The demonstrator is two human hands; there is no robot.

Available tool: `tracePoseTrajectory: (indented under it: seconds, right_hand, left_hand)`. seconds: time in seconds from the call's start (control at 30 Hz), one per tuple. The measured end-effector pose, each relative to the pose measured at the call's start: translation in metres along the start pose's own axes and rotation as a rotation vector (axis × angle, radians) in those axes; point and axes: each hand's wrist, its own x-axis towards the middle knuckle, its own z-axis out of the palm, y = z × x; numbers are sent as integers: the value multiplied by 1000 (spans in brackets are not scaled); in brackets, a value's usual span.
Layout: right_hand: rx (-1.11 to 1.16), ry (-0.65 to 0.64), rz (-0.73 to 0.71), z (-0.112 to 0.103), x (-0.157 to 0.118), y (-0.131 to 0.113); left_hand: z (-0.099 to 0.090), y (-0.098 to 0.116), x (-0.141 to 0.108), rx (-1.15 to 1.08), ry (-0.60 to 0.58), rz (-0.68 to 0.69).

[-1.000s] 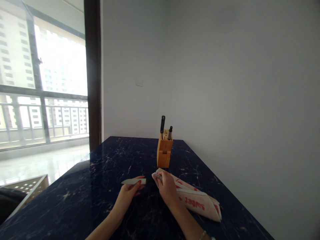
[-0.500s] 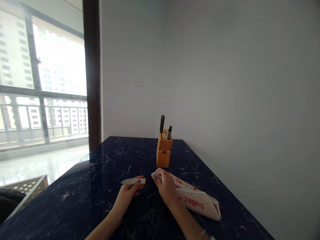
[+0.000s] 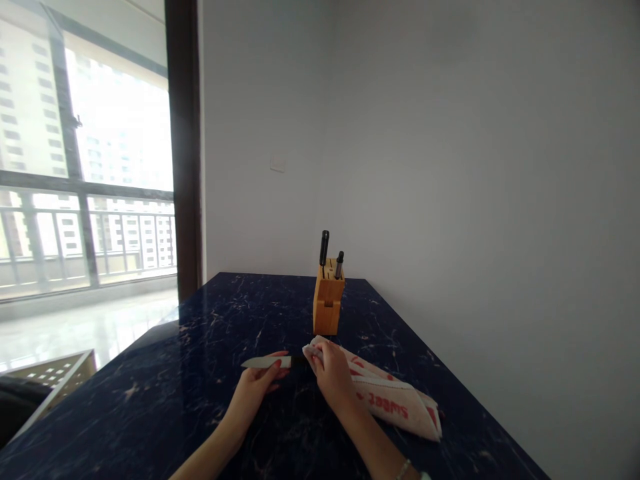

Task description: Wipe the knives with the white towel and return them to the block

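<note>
My left hand rests on the dark marble table and pinches the white blade of a small knife, which lies flat and points left. Its dark handle runs to the right, toward my right hand. That hand grips the near end of a folded white cloth with red lettering, held against the knife's handle end. The cloth stretches away to the right along the table.
A wooden knife block with two black handles sticking up stands behind my hands. A grey wall runs close along the table's right side. To the left are a large window and a perforated white panel below the table edge.
</note>
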Motion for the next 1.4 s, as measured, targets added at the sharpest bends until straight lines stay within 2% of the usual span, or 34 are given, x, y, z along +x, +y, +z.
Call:
tracePoseTrajectory:
  seconds: [0.2,0.93,1.1,1.27,1.33,1.4]
  right_hand:
    - [-11,-7,1,0,0,0]
    - [-8,-8,-2,0,0,1]
    - [-40,9,30,-1,-4,-14]
    - [-39,-41,-124,3,-11,-43]
    - [-76,-55,-147,2,-11,-43]
    - [-146,-31,-92,0,-7,-35]
  left_hand:
    - [-4,-8,6,-14,-54,3]
    - [-4,-9,6,-12,-36,-7]
    - [-3,-10,7,-19,-63,13]
    - [-3,-11,7,-40,-76,27]
    - [-4,-11,7,-50,-69,30]
    - [-4,-10,6,-60,-62,30]
